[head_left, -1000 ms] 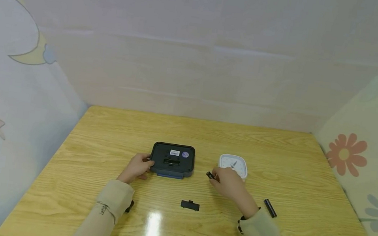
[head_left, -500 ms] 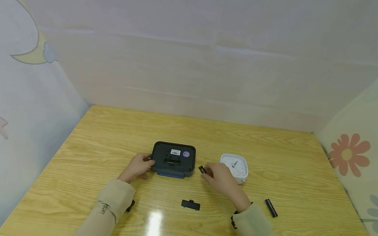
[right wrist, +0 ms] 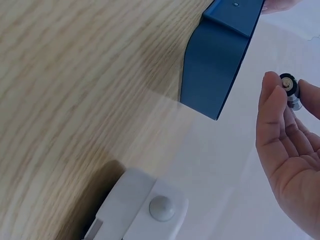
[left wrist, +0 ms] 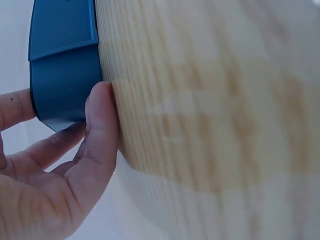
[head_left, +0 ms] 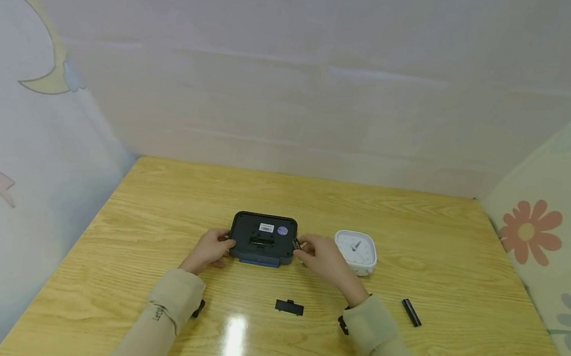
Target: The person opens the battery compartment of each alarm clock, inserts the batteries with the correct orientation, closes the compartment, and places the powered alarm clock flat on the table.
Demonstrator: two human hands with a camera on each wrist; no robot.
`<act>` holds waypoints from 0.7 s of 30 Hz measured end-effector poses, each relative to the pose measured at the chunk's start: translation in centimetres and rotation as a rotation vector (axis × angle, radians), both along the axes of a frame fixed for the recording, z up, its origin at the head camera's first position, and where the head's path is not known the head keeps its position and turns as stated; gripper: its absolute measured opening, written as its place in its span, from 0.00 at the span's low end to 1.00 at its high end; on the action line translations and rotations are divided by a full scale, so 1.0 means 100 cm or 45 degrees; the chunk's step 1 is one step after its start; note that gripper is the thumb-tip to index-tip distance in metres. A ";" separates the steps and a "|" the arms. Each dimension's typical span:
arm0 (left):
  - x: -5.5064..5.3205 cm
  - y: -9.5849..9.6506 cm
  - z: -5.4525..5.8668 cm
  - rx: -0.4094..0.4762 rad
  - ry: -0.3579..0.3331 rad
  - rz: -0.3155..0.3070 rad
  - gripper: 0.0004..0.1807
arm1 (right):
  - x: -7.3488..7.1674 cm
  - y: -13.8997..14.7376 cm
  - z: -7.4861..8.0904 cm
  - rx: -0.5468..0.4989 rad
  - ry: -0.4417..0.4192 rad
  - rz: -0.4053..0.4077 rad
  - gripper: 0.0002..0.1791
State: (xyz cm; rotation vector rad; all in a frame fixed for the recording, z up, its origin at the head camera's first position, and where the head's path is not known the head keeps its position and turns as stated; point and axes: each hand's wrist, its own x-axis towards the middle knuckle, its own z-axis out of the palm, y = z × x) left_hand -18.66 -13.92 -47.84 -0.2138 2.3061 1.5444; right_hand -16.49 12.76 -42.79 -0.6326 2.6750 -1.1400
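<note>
A dark blue rectangular case (head_left: pixel 249 224) lies with its black back up, showing a label, a purple sticker and an uncovered battery slot (head_left: pixel 262 242). My left hand (head_left: pixel 208 249) grips its left end; in the left wrist view, fingers and thumb of that hand (left wrist: pixel 65 170) lie on either side of the blue case (left wrist: pixel 65 85). Over at the right end, my right hand (head_left: pixel 326 260) pinches a battery (right wrist: pixel 288 84) between thumb and fingers. In the right wrist view the battery's end points at the camera, apart from the case (right wrist: pixel 215 65).
Just right of my right hand stands a small white clock (head_left: pixel 357 250), its dial tilted up. A thin black battery cover (head_left: pixel 289 307) lies on the wooden table (head_left: pixel 153 196) in front of the case. Another dark battery (head_left: pixel 411 312) lies farther right.
My right hand has carried the battery left, from in front of the white clock to the right edge of the blue case. My left hand keeps its grip on the case.
</note>
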 end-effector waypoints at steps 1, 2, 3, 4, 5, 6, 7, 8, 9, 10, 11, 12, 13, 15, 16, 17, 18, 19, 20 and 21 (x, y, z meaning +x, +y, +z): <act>0.000 0.000 0.000 -0.002 0.001 -0.001 0.26 | -0.001 -0.001 0.000 -0.019 0.002 0.016 0.18; 0.000 0.000 0.000 -0.002 0.001 -0.001 0.26 | -0.001 -0.001 0.001 -0.036 -0.004 0.026 0.20; 0.000 0.000 0.000 -0.001 0.001 -0.001 0.26 | -0.002 -0.002 0.001 -0.050 -0.002 0.036 0.22; 0.000 0.000 0.000 0.000 0.000 0.000 0.26 | -0.002 -0.003 0.001 -0.061 0.006 0.044 0.22; 0.000 0.000 0.000 0.001 0.000 0.001 0.26 | -0.003 -0.003 0.001 -0.070 0.013 0.052 0.22; 0.000 0.000 0.000 0.003 0.001 0.002 0.26 | -0.003 -0.004 0.001 -0.078 0.017 0.057 0.22; 0.000 0.000 0.000 0.005 0.000 0.004 0.26 | -0.004 -0.005 0.001 -0.089 0.017 0.059 0.21; 0.000 0.000 0.000 0.006 -0.001 0.006 0.26 | -0.004 -0.005 0.001 -0.097 0.011 0.054 0.20; 0.000 0.000 0.000 0.007 -0.002 0.009 0.26 | -0.005 -0.006 0.001 -0.101 0.011 0.052 0.19; 0.000 0.000 0.000 0.008 -0.003 0.010 0.26 | -0.005 -0.007 0.000 -0.105 0.012 0.049 0.18; 0.000 0.000 0.000 0.008 -0.004 0.012 0.26 | -0.006 -0.007 0.000 -0.103 0.014 0.045 0.18; 0.000 0.000 0.000 0.008 -0.004 0.012 0.26 | -0.006 -0.008 0.000 -0.102 0.013 0.039 0.18; 0.000 0.000 0.000 0.007 -0.005 0.015 0.26 | -0.007 -0.009 -0.001 -0.099 0.011 0.030 0.17; 0.000 0.000 0.000 0.003 -0.001 0.015 0.26 | -0.007 -0.010 -0.001 -0.086 0.011 0.014 0.17; 0.000 0.000 0.000 0.001 0.001 0.014 0.26 | -0.008 -0.011 -0.001 -0.080 0.011 0.003 0.17; 0.000 0.000 0.000 0.001 0.003 0.015 0.26 | -0.008 -0.012 -0.002 -0.073 0.007 -0.009 0.17; 0.000 0.000 0.000 0.001 0.004 0.014 0.26 | -0.009 -0.013 -0.002 -0.064 -0.001 -0.024 0.17; 0.000 0.000 0.000 0.001 0.004 0.016 0.26 | -0.010 -0.015 -0.002 -0.056 -0.005 -0.039 0.17; 0.000 0.000 0.000 0.003 0.003 0.016 0.26 | -0.010 -0.016 -0.003 -0.049 -0.007 -0.052 0.17; 0.000 0.000 0.000 0.005 0.001 0.019 0.26 | -0.011 -0.018 -0.003 -0.052 -0.020 -0.068 0.17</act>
